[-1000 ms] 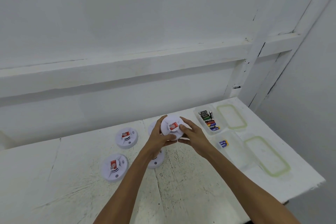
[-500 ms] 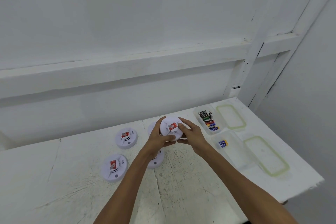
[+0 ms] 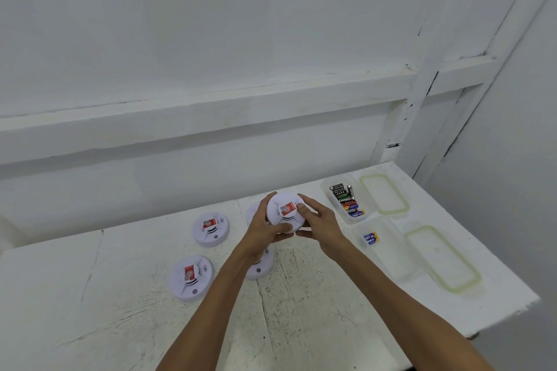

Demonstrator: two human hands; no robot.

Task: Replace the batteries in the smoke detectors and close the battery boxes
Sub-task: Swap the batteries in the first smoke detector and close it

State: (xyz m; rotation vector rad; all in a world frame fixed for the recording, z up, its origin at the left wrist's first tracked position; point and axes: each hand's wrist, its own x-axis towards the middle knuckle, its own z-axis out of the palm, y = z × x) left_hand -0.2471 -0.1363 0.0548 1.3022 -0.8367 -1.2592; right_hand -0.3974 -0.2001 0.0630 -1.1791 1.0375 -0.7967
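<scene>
Above the tabletop (image 3: 301,325), I log left hand (image 3: 265,230) and right hand (image 3: 321,224), grip clamped round one smoke detector (image 3: 284,211), other detectors (image 3: 211,229) lying label-up, battery boxes (image 3: 391,253) uncovered; work looks barely started.

right hand (image 3: 321,224) | thumb edged slightly higher | on face of held smoke detector (image 3: 281,205)

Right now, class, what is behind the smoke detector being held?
Only the white edge of another detector shows, past the left hand; that hand and the held detector cover the rest.
</scene>
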